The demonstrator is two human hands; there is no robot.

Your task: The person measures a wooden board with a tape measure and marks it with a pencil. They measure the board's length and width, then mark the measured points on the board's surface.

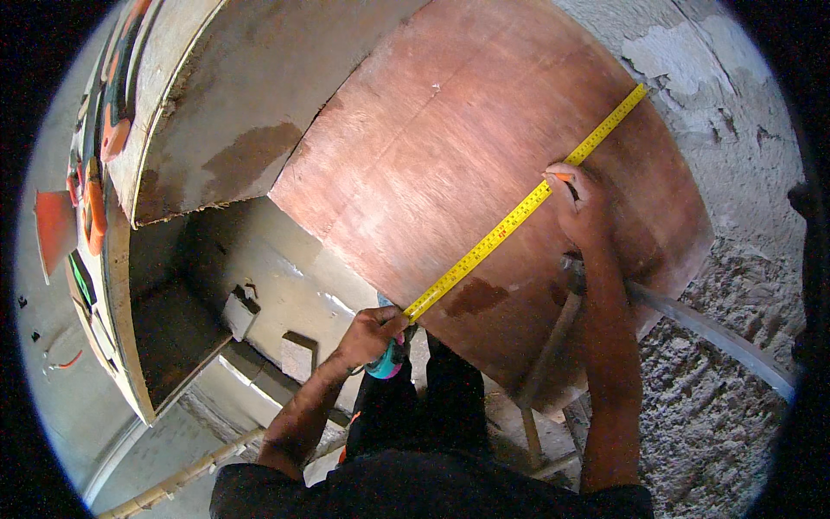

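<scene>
I saw my left hand [367, 333] with its fingers clamped on the teal tape measure case [386, 362] at the near edge of the reddish plywood sheet [450, 173]. My right hand [581, 203] had its fingers closed on an orange pencil [562, 176], pressing the yellow tape blade [519, 212] flat across the board. I judged the blade thin, springy and apt to slip, best pinned at both ends; the sheet stiff and heavy. Rough plastered wall [735, 104] stood behind, rubble floor [718, 406] below.
</scene>
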